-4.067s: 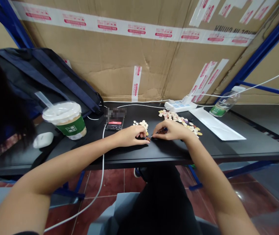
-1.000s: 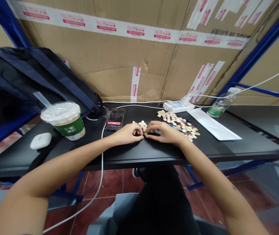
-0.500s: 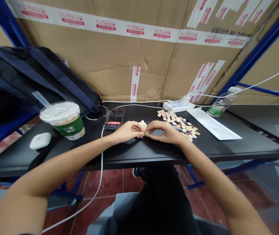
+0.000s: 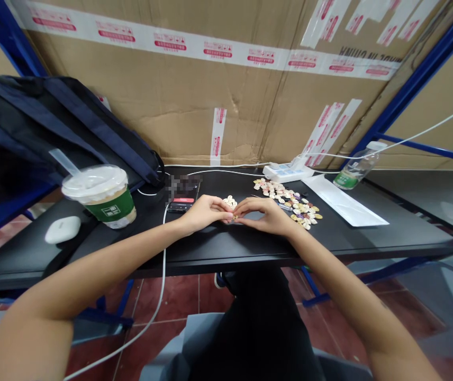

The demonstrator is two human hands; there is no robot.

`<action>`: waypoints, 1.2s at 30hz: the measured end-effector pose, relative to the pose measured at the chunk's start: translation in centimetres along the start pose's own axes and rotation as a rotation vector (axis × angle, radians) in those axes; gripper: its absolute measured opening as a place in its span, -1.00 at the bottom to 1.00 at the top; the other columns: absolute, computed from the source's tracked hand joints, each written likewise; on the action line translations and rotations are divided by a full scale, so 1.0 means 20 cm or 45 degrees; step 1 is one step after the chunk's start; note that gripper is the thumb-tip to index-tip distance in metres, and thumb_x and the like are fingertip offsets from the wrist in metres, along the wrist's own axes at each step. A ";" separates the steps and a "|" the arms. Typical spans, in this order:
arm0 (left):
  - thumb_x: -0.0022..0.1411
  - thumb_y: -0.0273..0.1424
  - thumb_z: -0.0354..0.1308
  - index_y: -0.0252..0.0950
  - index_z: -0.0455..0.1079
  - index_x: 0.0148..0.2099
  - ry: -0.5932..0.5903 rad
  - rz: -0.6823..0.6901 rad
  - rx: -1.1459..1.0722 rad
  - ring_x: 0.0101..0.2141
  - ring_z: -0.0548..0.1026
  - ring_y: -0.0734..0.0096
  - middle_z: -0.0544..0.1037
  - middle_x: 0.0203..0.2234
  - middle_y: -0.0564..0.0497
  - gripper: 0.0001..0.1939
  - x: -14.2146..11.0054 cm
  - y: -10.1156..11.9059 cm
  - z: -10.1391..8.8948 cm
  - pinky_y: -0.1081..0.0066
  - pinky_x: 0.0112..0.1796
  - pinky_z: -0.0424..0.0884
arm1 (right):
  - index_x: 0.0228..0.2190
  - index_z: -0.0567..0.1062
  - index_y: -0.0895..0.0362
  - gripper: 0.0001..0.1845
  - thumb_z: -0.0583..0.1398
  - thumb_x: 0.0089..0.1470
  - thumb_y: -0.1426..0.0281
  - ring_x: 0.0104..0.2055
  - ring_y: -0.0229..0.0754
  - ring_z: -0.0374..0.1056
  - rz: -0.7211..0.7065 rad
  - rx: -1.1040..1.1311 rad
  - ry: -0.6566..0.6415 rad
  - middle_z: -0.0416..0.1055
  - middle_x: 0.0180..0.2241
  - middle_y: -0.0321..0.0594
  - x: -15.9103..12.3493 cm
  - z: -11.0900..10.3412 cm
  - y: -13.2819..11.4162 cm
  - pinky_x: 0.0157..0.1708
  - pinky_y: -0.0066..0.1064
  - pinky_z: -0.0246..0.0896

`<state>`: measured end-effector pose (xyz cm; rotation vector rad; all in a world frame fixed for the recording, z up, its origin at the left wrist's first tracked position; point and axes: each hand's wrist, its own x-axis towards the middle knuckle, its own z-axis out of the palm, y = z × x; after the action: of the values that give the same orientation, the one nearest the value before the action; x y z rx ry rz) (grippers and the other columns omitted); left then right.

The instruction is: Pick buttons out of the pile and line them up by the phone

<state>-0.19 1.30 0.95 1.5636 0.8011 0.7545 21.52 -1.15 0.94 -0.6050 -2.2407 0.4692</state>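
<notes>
My left hand [image 4: 206,211] and my right hand [image 4: 264,213] meet above the front part of the black table [image 4: 226,246], fingertips almost touching. Both are closed in a pinch around a small yellowish button [image 4: 235,217], which the fingers mostly cover. Just behind the fingertips lies a small cluster of pale buttons [image 4: 230,201]. To the right of my right hand spreads a larger heap of mixed-colour buttons [image 4: 305,212]. A small shiny object [image 4: 284,207], too small to make out, lies beside that heap.
A phone [image 4: 182,203], a lidded drink cup [image 4: 107,198] with a straw and a white earbud case [image 4: 63,229] lie to the left, before a backpack [image 4: 87,127]. Behind and right are a power strip [image 4: 286,172], a white packet [image 4: 345,203] and a bottle [image 4: 355,166]. A white cable [image 4: 164,275] hangs over the front edge.
My hands stay together in nearly the same place, with the fingertips shifted slightly around the small button. The whole view has shifted a little.
</notes>
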 end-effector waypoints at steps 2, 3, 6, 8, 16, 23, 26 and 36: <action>0.03 -0.44 0.38 -0.42 0.52 -0.29 -0.011 0.020 0.016 -0.41 0.58 0.41 0.62 -0.45 -0.07 -0.81 0.00 0.01 0.00 0.38 -0.23 0.51 | -0.25 0.59 0.09 -0.85 0.28 0.14 0.31 -0.19 -0.15 0.48 0.019 0.000 0.011 0.56 -0.23 -0.14 -0.01 0.00 0.00 -0.14 -0.29 0.42; 0.06 -0.42 0.36 -0.42 0.52 -0.26 -0.012 0.040 0.042 -0.40 0.58 0.40 0.62 -0.43 -0.07 -0.81 0.00 0.01 0.00 0.37 -0.23 0.51 | -0.23 0.59 0.09 -0.83 0.27 0.14 0.30 -0.20 -0.15 0.48 0.032 -0.012 0.025 0.56 -0.22 -0.14 -0.01 -0.01 0.01 -0.15 -0.30 0.42; 0.17 -0.38 0.26 -0.37 0.52 -0.16 0.056 0.198 0.321 -0.35 0.56 0.38 0.61 -0.33 -0.07 -0.79 0.00 0.02 -0.02 0.36 -0.23 0.48 | -0.19 0.57 0.09 -0.80 0.23 0.17 0.29 -0.21 -0.15 0.46 0.093 -0.148 0.065 0.54 -0.21 -0.13 -0.02 -0.04 0.05 -0.19 -0.30 0.41; 0.22 -0.38 0.20 -0.32 0.52 -0.14 0.148 0.369 0.662 -0.31 0.52 0.37 0.57 -0.28 -0.05 -0.81 0.00 0.01 -0.04 0.35 -0.21 0.44 | -0.22 0.57 0.09 -0.82 0.22 0.17 0.30 -0.23 -0.13 0.44 0.142 -0.315 0.070 0.54 -0.24 -0.14 -0.03 -0.07 0.10 -0.18 -0.26 0.39; 0.26 -0.35 0.12 -0.25 0.46 -0.22 0.165 0.441 1.191 -0.27 0.45 0.34 0.47 -0.26 -0.02 -0.88 -0.01 -0.02 -0.07 0.37 -0.22 0.35 | -0.31 0.57 0.09 -0.87 0.22 0.15 0.33 -0.23 -0.10 0.46 0.276 -0.545 0.032 0.57 -0.29 -0.17 -0.04 -0.12 0.22 -0.09 -0.20 0.33; 0.28 -0.31 0.14 -0.23 0.50 -0.19 0.080 0.377 1.205 -0.29 0.43 0.36 0.44 -0.27 -0.01 -0.85 -0.02 0.00 -0.05 0.39 -0.23 0.33 | -0.31 0.57 0.09 -0.88 0.22 0.14 0.35 -0.23 -0.09 0.48 0.430 -0.595 0.021 0.58 -0.28 -0.20 -0.06 -0.15 0.25 -0.14 -0.22 0.36; 0.28 -0.31 0.15 -0.24 0.50 -0.21 0.067 0.374 1.193 -0.29 0.43 0.36 0.44 -0.28 -0.01 -0.85 -0.02 0.00 -0.05 0.40 -0.23 0.32 | -0.30 0.57 0.09 -0.88 0.22 0.14 0.34 -0.17 -0.09 0.47 0.283 -0.513 0.077 0.56 -0.23 -0.17 -0.05 -0.14 0.20 -0.08 -0.21 0.35; 0.28 -0.32 0.14 -0.25 0.49 -0.21 0.037 0.428 1.139 -0.32 0.42 0.37 0.44 -0.33 0.01 -0.85 -0.01 -0.03 -0.05 0.40 -0.24 0.32 | -0.18 0.59 0.04 -0.80 0.21 0.19 0.30 -0.10 -0.10 0.42 0.077 -0.365 -0.185 0.49 -0.15 -0.13 0.00 -0.01 0.06 -0.05 -0.24 0.34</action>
<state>-1.19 1.87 0.40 2.5387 0.9751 0.6868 22.04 -0.20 0.45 -0.8097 -2.4559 0.2273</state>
